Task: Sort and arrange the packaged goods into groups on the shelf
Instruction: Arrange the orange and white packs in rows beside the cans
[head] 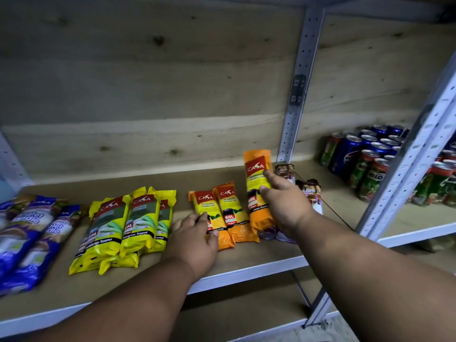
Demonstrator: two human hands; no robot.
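Three orange Casa garbage-bag packs lie on the wooden shelf. My right hand grips the rightmost orange pack, which is raised and tilted above the others. My left hand rests flat on the leftmost orange pack, beside the middle orange pack. To the left lie three yellow Casa packs, side by side and overlapping. Several blue packs lie at the far left. Purple packs peek out under the raised orange pack.
Two brown-topped packs lie right of my right hand, near the metal upright. Several drink cans stand on the neighbouring shelf at the right. A wooden back wall closes the shelf. A lower shelf shows below.
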